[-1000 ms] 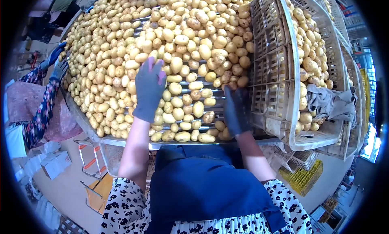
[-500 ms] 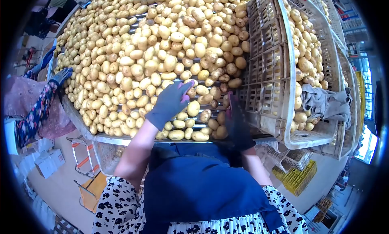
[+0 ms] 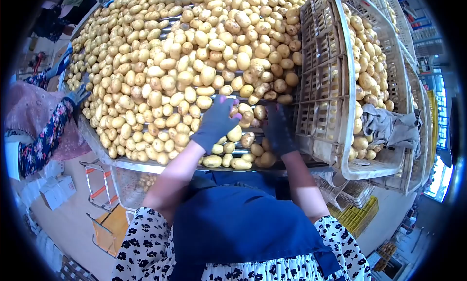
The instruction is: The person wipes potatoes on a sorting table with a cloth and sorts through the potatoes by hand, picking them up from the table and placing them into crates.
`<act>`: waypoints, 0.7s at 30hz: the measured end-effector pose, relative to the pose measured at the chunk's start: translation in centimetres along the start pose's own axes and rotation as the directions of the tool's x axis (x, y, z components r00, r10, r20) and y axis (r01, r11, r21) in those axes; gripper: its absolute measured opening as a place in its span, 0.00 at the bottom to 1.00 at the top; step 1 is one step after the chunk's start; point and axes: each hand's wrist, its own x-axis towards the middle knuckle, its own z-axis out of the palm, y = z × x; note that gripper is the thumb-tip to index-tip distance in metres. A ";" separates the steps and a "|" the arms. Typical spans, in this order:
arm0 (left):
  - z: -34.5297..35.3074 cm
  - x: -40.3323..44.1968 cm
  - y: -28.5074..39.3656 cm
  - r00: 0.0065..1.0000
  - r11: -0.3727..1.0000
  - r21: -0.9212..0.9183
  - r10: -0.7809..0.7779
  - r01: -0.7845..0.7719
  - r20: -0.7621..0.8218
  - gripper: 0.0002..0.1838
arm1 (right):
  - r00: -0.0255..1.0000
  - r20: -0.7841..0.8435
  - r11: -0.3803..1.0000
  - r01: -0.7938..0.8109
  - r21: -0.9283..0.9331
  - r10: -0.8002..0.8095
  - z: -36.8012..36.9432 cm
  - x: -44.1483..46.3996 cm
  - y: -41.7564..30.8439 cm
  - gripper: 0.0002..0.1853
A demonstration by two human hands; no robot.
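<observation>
Many yellow potatoes [image 3: 168, 64] lie spread over a sorting table with metal rollers. My left hand [image 3: 215, 123], in a dark grey glove with pink fingertips, rests palm down on them, its fingers apart. Just right of it, my right hand [image 3: 279, 130] wears a matching glove and reaches forward at the crate's side, its fingers stretched towards the potatoes. A few potatoes [image 3: 246, 116], some with brown patches, lie between the two hands. Neither hand visibly lifts a potato, though the undersides of the fingers are hidden.
A beige plastic crate [image 3: 321, 81] stands along the table's right edge. Beyond it are crates of potatoes with a grey cloth [image 3: 389, 125] over a rim. At the left, a co-worker's gloved hand [image 3: 78, 94] touches the potatoes. A yellow crate [image 3: 357, 217] sits on the floor.
My left hand has moved slightly right. My right hand has swung forward and inward from the crate's side, so the hands are closer together. Several potatoes between them have shifted.
</observation>
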 end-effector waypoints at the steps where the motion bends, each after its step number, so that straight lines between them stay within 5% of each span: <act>1: -0.6 0.0 -0.2 0.995 0.940 -0.330 -0.074 0.090 0.059 0.23 | 1.000 0.003 1.000 -0.001 -0.002 0.001 0.4 -0.2 0.5 0.27; 3: -2.0 -0.4 -0.4 0.961 0.500 -0.821 -0.154 0.275 0.228 0.24 | 0.952 -0.240 0.966 0.136 -0.221 -0.189 1.8 -0.8 1.6 0.21; 4: -4.2 -1.4 1.0 0.952 0.233 -0.924 -0.131 0.302 0.278 0.23 | 0.952 -0.236 0.966 0.142 -0.217 -0.194 1.4 -0.8 1.0 0.21; 5: -4.7 -1.9 0.5 0.954 0.071 -0.956 -0.111 0.286 0.277 0.21 | 0.968 -0.232 0.973 0.141 0.184 -0.096 0.4 -0.6 -0.3 0.21; 6: -4.6 -2.3 -0.9 0.937 -0.170 -0.929 -0.061 0.330 0.344 0.22 | 0.982 -0.186 0.824 0.112 0.556 -0.008 -0.5 -0.5 -1.7 0.20; 8: -3.8 -3.2 -1.2 0.930 -0.580 -0.743 0.075 0.334 0.360 0.24 | 0.980 -0.191 0.726 0.167 0.668 -0.049 -1.6 -1.3 -4.2 0.20; 9: -3.1 -3.6 -1.6 0.921 -0.647 -0.661 0.195 0.380 0.338 0.25 | 0.975 -0.206 0.613 0.212 0.761 -0.082 -2.3 -1.7 -5.3 0.20; 11: -3.2 -4.3 0.4 0.926 -0.711 -0.599 0.219 0.368 0.308 0.23 | 0.990 -0.115 0.641 0.140 0.755 -0.080 -3.4 -1.7 -6.0 0.23; 13: -2.0 -4.5 -0.2 0.937 -0.783 -0.522 0.229 0.339 0.265 0.23 | 0.962 -0.169 0.929 0.255 0.267 -0.216 -3.0 -0.8 -4.7 0.25; 17: -2.5 -5.7 -1.0 0.946 -0.798 -0.522 0.182 0.301 0.267 0.24 | 0.925 -0.018 0.921 0.380 0.080 -0.380 0.1 -1.8 -2.8 0.27; 19: -3.1 -6.4 -1.3 0.948 -0.773 -0.576 0.103 0.267 0.301 0.24 | 0.915 0.108 0.888 0.404 -0.221 -0.389 -0.2 -2.2 -3.4 0.27; 21: -3.3 -7.2 -2.4 0.951 -0.778 -0.595 0.009 0.201 0.310 0.24 | 0.924 0.052 0.918 0.381 -0.106 -0.378 1.1 -1.6 -2.2 0.27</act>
